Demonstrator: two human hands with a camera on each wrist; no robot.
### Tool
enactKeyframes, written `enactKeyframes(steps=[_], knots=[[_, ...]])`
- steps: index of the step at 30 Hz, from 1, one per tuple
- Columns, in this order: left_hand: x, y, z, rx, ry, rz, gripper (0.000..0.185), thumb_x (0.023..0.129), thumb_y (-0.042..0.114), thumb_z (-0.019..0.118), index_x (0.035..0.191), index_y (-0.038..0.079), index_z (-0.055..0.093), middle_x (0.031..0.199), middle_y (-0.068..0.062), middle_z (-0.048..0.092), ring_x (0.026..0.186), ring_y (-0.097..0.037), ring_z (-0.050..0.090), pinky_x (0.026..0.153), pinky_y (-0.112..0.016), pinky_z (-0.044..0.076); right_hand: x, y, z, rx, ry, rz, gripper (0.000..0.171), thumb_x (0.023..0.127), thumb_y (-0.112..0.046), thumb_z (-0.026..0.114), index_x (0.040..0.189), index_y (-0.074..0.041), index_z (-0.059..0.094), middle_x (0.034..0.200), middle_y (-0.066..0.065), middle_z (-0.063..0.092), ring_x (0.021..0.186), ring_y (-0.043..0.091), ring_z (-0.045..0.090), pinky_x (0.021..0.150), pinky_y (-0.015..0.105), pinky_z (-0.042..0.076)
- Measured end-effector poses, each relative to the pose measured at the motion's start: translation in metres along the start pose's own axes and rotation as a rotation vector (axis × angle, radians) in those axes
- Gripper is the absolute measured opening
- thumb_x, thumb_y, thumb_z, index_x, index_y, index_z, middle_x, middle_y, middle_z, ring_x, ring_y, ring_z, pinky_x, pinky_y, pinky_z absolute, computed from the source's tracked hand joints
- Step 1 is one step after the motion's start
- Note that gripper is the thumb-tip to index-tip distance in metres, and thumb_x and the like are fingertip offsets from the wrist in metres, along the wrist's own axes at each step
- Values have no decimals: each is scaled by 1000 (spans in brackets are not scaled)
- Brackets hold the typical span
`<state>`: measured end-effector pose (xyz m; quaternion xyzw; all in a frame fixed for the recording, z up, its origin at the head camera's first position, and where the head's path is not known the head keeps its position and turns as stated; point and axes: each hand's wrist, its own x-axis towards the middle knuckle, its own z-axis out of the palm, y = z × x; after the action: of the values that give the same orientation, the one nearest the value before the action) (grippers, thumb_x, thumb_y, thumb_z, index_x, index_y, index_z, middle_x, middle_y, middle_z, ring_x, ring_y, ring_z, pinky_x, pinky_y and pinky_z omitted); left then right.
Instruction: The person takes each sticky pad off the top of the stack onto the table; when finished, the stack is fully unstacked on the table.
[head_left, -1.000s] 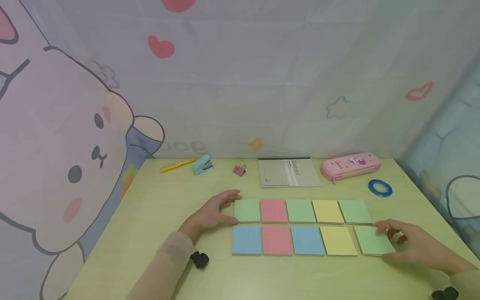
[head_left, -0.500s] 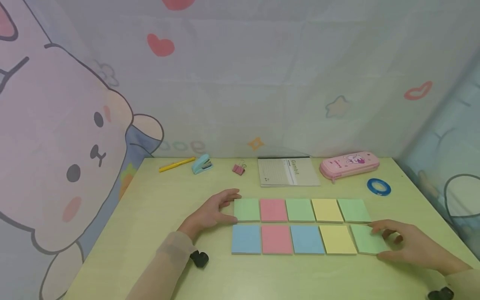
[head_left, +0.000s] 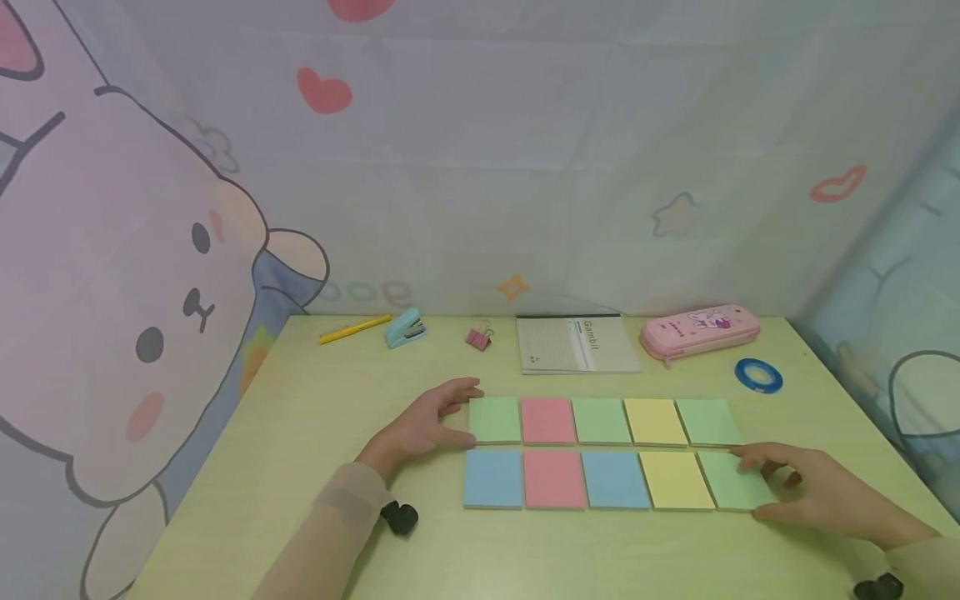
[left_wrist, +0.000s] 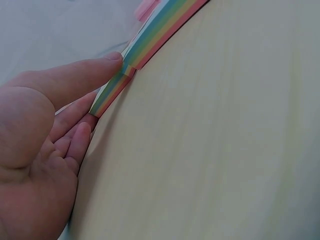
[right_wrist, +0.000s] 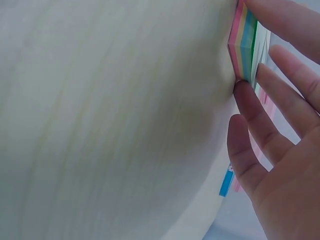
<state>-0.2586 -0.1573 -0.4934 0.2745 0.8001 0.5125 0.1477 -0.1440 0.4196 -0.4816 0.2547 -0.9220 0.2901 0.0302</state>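
Note:
Two rows of square sticky note pads lie on the table in the head view, with green, pink, yellow and blue tops. My left hand (head_left: 420,423) rests at the left side of the far row's first green sticky note pad (head_left: 495,420), thumb and fingers relaxed at its corners. In the left wrist view the thumb (left_wrist: 95,72) touches striped pad edges. My right hand (head_left: 825,492) holds the near row's last green sticky note pad (head_left: 731,482) between thumb and fingers at its right side. Its layered edge (right_wrist: 242,50) shows in the right wrist view.
Along the back lie a yellow pen (head_left: 355,329), a light blue stapler (head_left: 406,329), a pink binder clip (head_left: 478,338), a notebook (head_left: 577,345) and a pink pencil case (head_left: 700,332). A blue tape roll (head_left: 758,376) lies beyond the right hand. A printed cloth hangs behind.
My right hand has slid the near row's green sticky note pad left, up beside the yellow one, closing the gap between them. The left hand has stayed in place.

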Motion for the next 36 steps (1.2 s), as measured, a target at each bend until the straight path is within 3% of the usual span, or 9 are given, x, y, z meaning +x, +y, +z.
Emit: enactKeyframes(steps=[28,36], knots=[[-1,-1,1,-7,0,-13,88,89,13,86,162,8,37,158,-7,53,150,-31,43,127,-48,31,-2,-6,-2,-25,12,-1,52,72,-21,98,114,-26,68,133,-19,68,95,3,59,71,24,52],[0,1,2,-15,7,-17,88,89,12,86,162,9,38,158,-7,53,149,-31,43,127,-48,31,-3,-8,-5,-21,10,3,50,73,-24,98,112,-28,67,133,-13,69,95,3,60,71,24,52]])
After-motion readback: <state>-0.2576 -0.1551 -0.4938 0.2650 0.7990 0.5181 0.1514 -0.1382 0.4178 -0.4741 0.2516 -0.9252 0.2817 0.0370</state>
